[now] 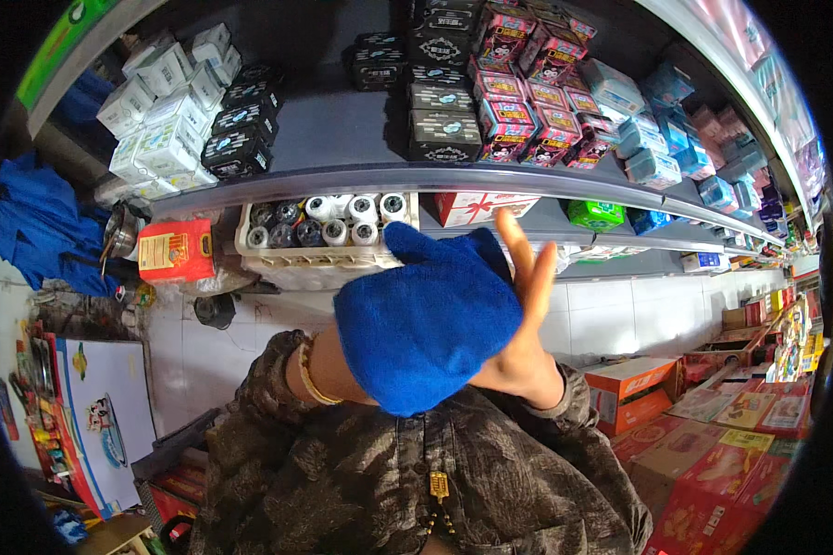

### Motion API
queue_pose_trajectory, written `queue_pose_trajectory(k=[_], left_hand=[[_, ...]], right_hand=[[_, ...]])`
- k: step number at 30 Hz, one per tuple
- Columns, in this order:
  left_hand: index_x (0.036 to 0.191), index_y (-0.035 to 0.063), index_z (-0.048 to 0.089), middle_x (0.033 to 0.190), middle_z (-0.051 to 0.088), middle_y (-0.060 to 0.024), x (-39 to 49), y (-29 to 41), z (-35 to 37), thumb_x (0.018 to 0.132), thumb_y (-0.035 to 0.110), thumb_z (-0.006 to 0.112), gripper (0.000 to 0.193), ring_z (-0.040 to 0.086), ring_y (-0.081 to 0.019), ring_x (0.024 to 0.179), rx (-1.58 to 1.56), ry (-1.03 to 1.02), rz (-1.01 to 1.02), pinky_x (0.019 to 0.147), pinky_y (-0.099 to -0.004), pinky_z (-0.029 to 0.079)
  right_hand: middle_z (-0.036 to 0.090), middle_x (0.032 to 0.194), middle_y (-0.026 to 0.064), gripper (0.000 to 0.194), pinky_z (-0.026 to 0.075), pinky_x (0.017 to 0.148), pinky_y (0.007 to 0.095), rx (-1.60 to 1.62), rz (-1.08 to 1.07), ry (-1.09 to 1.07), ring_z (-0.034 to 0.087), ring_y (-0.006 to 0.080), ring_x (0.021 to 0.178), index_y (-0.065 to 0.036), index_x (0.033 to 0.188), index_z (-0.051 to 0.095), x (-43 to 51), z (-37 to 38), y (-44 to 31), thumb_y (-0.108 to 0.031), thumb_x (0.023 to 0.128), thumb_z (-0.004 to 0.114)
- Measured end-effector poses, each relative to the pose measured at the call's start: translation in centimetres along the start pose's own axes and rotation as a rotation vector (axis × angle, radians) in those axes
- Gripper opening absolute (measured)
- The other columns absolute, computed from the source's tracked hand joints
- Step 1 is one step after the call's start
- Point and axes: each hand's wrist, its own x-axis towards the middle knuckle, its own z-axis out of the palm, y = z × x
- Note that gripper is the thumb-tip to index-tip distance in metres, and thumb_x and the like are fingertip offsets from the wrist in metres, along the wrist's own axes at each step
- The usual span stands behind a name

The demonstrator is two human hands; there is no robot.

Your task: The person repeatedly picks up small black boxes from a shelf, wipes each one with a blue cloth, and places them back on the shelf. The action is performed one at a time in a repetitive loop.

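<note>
A blue cloth (423, 326) is bunched in front of the chest, wrapped over much of my left hand (350, 361), whose fingers are hidden by it. My right hand (520, 326) is at the cloth's right side, with two fingers raised and apart; its palm touches or lies behind the cloth, and whether it grips cannot be told. Beyond the hands stands a cream plastic crate (319, 258) with several white-capped and dark rolls or bottles. Above it, a grey shelf (340, 132) carries black boxes (444, 132), pink patterned packs (507, 128) and white packs (170, 142).
A red bag (175, 251) lies left of the crate, near a blue garment (38, 215). A white box with a red ribbon print (482, 207) and a green pack (595, 215) are on the lower shelf. Red cartons (701, 479) and an orange carton (628, 392) stand at the right.
</note>
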Motion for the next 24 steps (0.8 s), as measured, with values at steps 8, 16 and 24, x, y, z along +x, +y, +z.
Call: queue_pose_trajectory(k=[8,16,24], left_hand=[[0.139,0.0117,0.053,0.118,0.065,-0.0156,-2.2,0.6,1.4,0.074,0.013,0.071,0.068,0.066,-0.0366,0.097,-0.185,0.188,-0.352,0.080,-0.0466,0.054],[0.137,0.0016,0.047,0.121,0.060,-0.0200,-3.3,0.7,0.9,0.048,0.040,0.093,0.107,0.058,-0.0403,0.109,-0.211,-0.039,-0.429,0.095,-0.0510,0.042],[0.126,0.0053,0.055,0.117,0.057,-0.0227,-1.3,1.1,0.7,0.066,0.022,0.077,0.067,0.060,-0.0428,0.100,-0.170,-0.004,-0.244,0.081,-0.0525,0.046]], right_hand=[[0.001,0.163,0.0238,0.157,0.052,0.096,0.0442,0.002,0.074,0.185,0.047,0.0325,0.127,-0.028,0.157,-0.018,-2.3,-1.1,1.6,-0.027,0.053,0.100],[0.015,0.156,0.0301,0.148,0.055,0.093,0.0456,-0.045,-0.063,0.130,0.053,0.0369,0.121,-0.021,0.157,-0.016,-3.2,-2.4,2.0,-0.021,0.061,0.096],[0.019,0.154,0.0293,0.136,0.054,0.095,0.0461,-0.011,-0.092,0.116,0.057,0.0363,0.117,-0.017,0.156,-0.009,-2.3,-1.9,1.2,-0.018,0.066,0.094]])
